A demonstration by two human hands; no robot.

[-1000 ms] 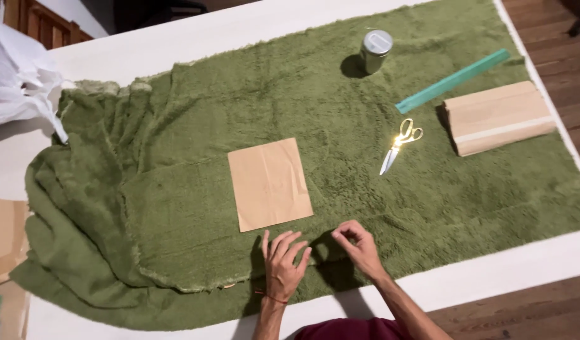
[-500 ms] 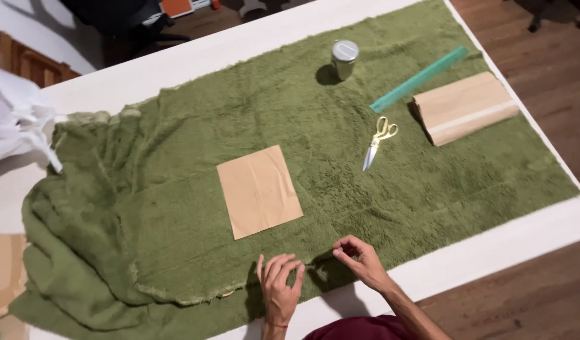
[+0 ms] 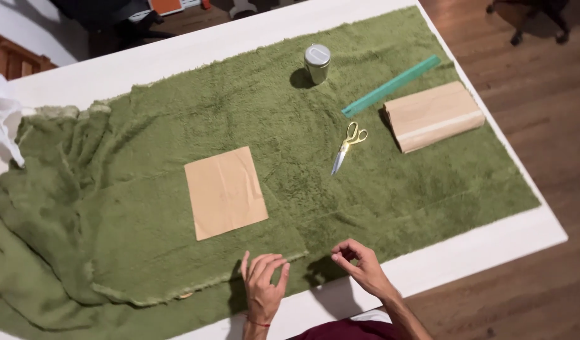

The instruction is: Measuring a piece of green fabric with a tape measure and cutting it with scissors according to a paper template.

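Green fleecy fabric [image 3: 176, 252] under our left hand [image 3: 263, 286], fingers flat and spread on its folded edge, our right hand [image 3: 359, 264] pinching fingertips together just above it, brown paper square [image 3: 225, 192] nearby

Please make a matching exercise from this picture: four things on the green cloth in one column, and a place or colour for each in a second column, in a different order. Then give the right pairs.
Things:
1. scissors
2. ruler
3. metal tin
4. paper square

Descriptions:
A. tan, lying flat near the middle of the green cloth
B. long and teal, beside the folded brown paper roll
C. gold handles, blades pointing toward the near edge
D. silver, round, standing at the far side of the cloth

Pairs: 1-C, 2-B, 3-D, 4-A
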